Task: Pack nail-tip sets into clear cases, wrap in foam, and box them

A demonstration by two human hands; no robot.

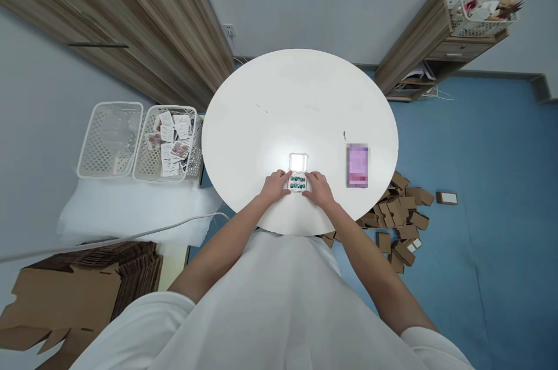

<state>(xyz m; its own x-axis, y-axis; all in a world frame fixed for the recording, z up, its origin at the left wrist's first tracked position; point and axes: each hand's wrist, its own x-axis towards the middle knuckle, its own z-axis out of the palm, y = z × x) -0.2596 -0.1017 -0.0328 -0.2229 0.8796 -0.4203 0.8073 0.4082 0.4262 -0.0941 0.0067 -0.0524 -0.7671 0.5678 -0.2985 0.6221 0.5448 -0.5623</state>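
Note:
On the near part of the round white table [296,91] lies a small clear case [298,189] with its lid [299,162] tipped back, away from me. Inside it sit two rows of small, shiny pieces, dark green and pinkish, which look like press-on nails. My left hand [275,186] grips the case's left side, thumb and fingers at the edge. From the right, my right hand [319,189] holds the opposite side the same way. Both hands rest low at the tabletop.
A blurred pink-purple rectangle [357,165] lies right on the table. Left stand two white baskets, one with clear plastic pieces [114,132], one with carded packs [173,143]. Flattened cardboard [65,300] is stacked lower left; small brown boxes [396,213] litter the floor at right.

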